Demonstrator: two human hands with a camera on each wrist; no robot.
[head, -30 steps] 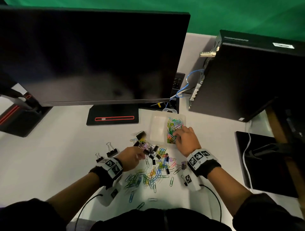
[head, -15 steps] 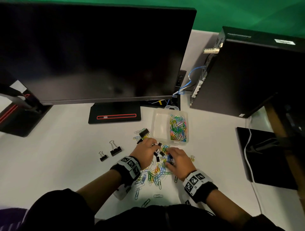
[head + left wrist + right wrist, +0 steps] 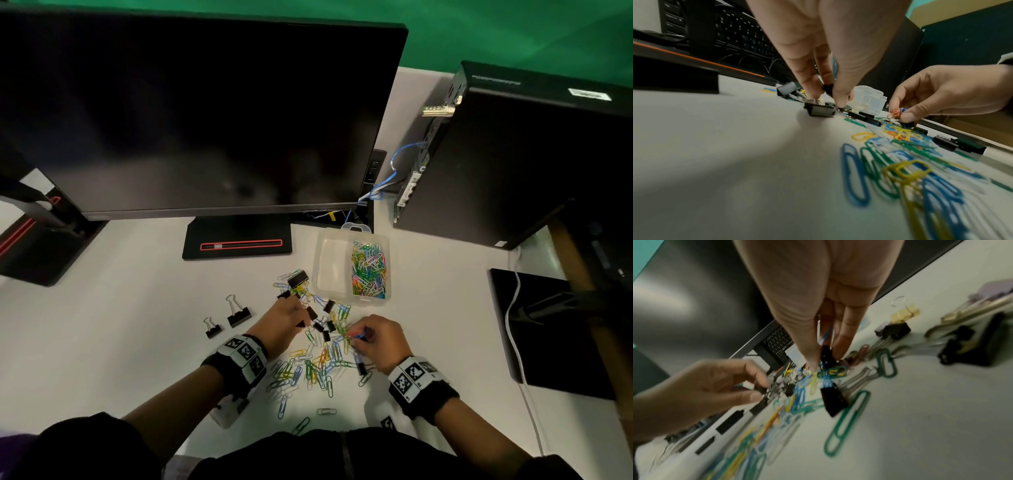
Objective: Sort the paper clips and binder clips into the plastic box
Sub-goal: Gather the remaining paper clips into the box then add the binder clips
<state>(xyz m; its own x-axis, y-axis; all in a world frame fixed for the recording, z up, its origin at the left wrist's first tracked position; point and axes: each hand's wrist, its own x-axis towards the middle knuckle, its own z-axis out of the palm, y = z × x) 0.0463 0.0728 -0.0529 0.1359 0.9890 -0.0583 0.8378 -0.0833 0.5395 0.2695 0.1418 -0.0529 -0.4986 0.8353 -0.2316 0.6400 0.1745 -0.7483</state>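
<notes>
The clear plastic box (image 3: 334,236) stands behind the pile; its right compartment holds coloured paper clips (image 3: 369,270) and its left one shows bare. Loose paper clips (image 3: 318,363) and small black binder clips (image 3: 329,305) are scattered in front of it. My left hand (image 3: 303,317) reaches into the pile's left side, and its fingertips pinch a small black binder clip (image 3: 827,89). My right hand (image 3: 356,337) is at the pile's right side and pinches a few orange and blue paper clips (image 3: 898,112); in the right wrist view these paper clips (image 3: 826,339) show between its fingers.
Two black binder clips (image 3: 238,313) lie apart to the left and a larger one (image 3: 297,278) near the box. A monitor (image 3: 205,113) and its base (image 3: 239,240) stand behind, a computer case (image 3: 513,154) to the right, and a black pad (image 3: 548,329) with a white cable.
My right hand has come back from over the box's right compartment to the pile and taken hold of paper clips. My left hand has shifted forward in the pile onto a binder clip.
</notes>
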